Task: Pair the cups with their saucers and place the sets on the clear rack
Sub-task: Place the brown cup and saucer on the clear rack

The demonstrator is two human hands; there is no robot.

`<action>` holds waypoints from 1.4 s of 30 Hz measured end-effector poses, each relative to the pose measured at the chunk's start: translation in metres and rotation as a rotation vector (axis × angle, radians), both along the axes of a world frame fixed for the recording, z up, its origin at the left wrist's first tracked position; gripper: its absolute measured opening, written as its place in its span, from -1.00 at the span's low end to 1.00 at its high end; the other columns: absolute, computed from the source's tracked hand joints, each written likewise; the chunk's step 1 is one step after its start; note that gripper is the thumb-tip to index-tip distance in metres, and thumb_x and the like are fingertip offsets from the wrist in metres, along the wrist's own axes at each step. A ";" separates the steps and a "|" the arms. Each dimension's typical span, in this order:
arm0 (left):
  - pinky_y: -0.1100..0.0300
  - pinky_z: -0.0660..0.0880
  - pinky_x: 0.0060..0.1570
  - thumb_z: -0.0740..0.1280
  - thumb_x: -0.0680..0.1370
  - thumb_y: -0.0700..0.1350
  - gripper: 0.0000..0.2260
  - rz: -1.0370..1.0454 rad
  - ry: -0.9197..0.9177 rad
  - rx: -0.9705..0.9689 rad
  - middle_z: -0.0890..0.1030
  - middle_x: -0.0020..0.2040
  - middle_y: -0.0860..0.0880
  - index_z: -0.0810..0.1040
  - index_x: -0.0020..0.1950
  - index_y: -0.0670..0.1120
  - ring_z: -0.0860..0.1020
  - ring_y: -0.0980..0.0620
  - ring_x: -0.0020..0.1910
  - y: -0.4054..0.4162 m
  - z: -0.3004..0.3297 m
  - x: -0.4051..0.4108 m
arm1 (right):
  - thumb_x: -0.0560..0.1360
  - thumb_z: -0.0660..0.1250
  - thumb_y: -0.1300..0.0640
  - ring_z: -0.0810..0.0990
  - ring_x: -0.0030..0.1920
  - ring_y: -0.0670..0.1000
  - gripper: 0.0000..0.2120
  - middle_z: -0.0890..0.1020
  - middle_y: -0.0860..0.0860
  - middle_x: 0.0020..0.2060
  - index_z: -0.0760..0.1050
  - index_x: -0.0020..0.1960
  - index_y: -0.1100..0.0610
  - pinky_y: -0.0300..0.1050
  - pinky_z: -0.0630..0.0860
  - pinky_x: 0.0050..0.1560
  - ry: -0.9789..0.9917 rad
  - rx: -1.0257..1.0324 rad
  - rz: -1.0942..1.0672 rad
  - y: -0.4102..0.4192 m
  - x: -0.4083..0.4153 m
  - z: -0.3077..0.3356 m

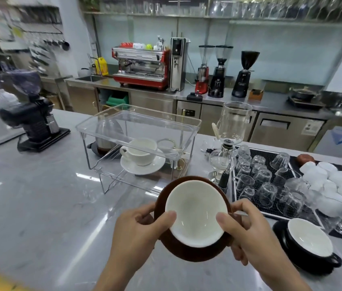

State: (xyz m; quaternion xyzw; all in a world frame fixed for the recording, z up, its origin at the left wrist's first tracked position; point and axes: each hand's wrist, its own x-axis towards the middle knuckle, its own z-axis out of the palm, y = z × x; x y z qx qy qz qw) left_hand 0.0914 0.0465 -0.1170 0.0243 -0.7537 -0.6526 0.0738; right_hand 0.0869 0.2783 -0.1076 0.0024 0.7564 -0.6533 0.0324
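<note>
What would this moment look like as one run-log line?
hands: left hand and right hand hold brown cup on saucer | clear rack: white set | counter: black set

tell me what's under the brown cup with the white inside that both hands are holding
A round brown saucer sits under the brown cup with the white inside, held by the left hand and right hand. The cup covers the saucer's centre, so the contact is hidden.
</note>
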 end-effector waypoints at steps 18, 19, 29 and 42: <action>0.31 0.45 -0.48 0.46 0.24 0.28 -0.57 -0.064 0.163 -0.015 0.61 -0.49 0.02 0.76 -0.06 0.02 0.51 0.13 -0.55 -0.076 0.118 -0.075 | 0.28 0.46 -0.32 0.40 -0.62 -0.01 -0.47 0.57 0.05 -0.51 0.45 0.01 0.04 -0.21 0.33 -0.59 0.263 0.082 0.153 -0.060 -0.093 0.118; 0.29 0.46 -0.48 0.47 0.25 0.28 -0.57 -0.079 0.134 -0.037 0.63 -0.47 -0.02 0.77 -0.10 -0.01 0.52 0.10 -0.55 -0.083 0.123 -0.084 | 0.29 0.46 -0.32 0.42 -0.61 0.00 -0.44 0.59 0.06 -0.50 0.44 0.03 0.07 -0.20 0.35 -0.59 0.262 0.098 0.165 -0.065 -0.102 0.123; 0.29 0.43 -0.56 0.44 0.46 0.17 -0.59 -0.030 -0.075 -0.181 0.71 -0.36 -0.19 0.72 -0.17 -0.21 0.47 0.09 -0.60 -0.133 0.160 -0.165 | 0.40 0.41 -0.30 0.48 -0.56 0.01 -0.38 0.65 0.16 -0.42 0.46 0.07 0.26 -0.20 0.42 -0.57 0.116 0.223 0.236 -0.115 -0.200 0.156; 0.37 0.33 -0.57 0.37 0.44 0.13 -0.59 -0.020 -0.313 -0.288 0.73 -0.25 -0.30 0.52 -0.11 -0.25 0.37 0.08 -0.67 -0.172 0.171 -0.231 | 0.42 0.38 -0.25 0.35 -0.55 -0.01 -0.54 0.54 0.13 -0.44 0.56 -0.20 0.19 -0.29 0.29 -0.53 -0.179 0.208 0.239 -0.167 -0.273 0.152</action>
